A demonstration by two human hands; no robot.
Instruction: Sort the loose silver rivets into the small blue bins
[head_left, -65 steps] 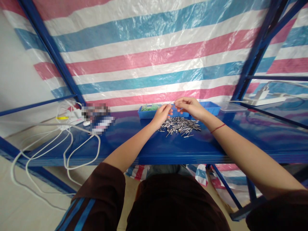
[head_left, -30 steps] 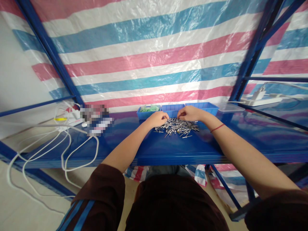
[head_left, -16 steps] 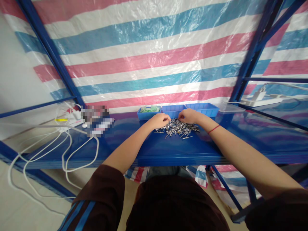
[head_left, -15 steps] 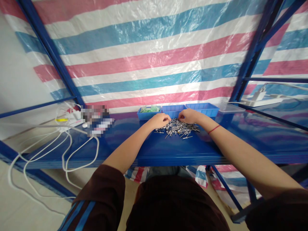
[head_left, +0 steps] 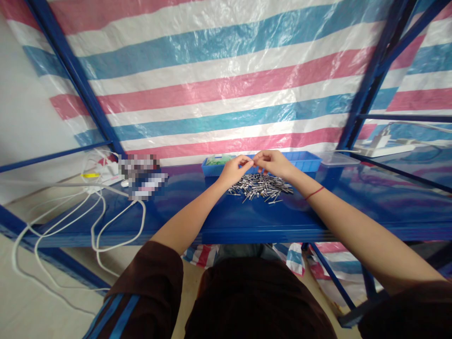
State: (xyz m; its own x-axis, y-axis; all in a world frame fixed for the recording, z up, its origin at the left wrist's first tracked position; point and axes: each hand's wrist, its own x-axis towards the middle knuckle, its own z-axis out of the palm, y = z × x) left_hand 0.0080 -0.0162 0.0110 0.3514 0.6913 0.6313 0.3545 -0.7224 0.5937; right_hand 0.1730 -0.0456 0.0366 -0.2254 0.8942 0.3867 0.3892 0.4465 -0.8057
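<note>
A heap of silvery pop rivets lies on the blue shelf in front of me. Just above its far side, my left hand and my right hand meet, fingertips pinched together. Whatever is between the fingers is too small to make out. Behind the hands stand blue bins: the left bin holds a green item in clear plastic, the middle one is mostly hidden by my hands, and the right bin is partly covered by my right hand.
The blue metal shelf has a front edge close to my body. White cables and a blurred-out patch lie at left. A clear plastic lid and a white power strip are at right. Striped sheeting hangs behind.
Both hands have lifted from the rivet heap and come together, fingertips meeting in front of the bins. The heap shows more fully now.
</note>
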